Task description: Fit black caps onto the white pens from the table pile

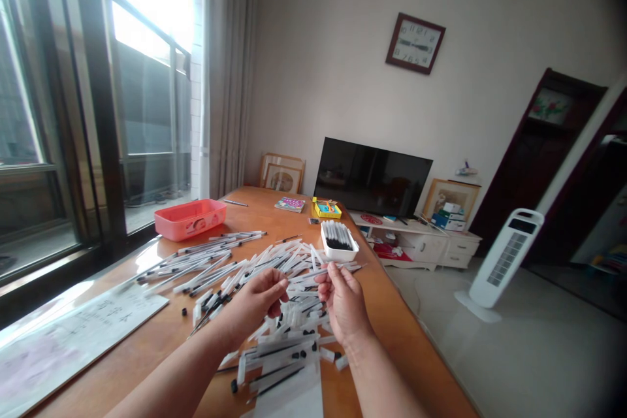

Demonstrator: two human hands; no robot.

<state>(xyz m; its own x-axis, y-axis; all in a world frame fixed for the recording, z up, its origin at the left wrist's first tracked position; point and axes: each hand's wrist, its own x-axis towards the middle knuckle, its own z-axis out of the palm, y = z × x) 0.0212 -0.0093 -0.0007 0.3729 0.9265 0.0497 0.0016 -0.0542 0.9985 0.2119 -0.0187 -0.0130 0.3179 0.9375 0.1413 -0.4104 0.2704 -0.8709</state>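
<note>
My right hand (347, 300) is closed over the middle of the table, thumb and fingers pinching a slim clear pen barrel (313, 274) that points left. Just to its left, my left hand (262, 300) has its fingers curled together; whatever they may hold is hidden. Below and around both hands spreads a loose pile of clear pen barrels (281, 341), dark refills and small black caps (234, 385). A white tub (341, 253) packed with upright pens stands beyond my right hand. More pens (206, 264) lie in a loose bunch at the left.
A red plastic basket (189, 225) sits at the table's left edge. A whiteboard-like sheet (83, 346) lies at the near left. Toward the far end are a booklet (290, 204) and a yellow box (327, 209). The wooden table's right edge (416, 333) runs beside my right forearm.
</note>
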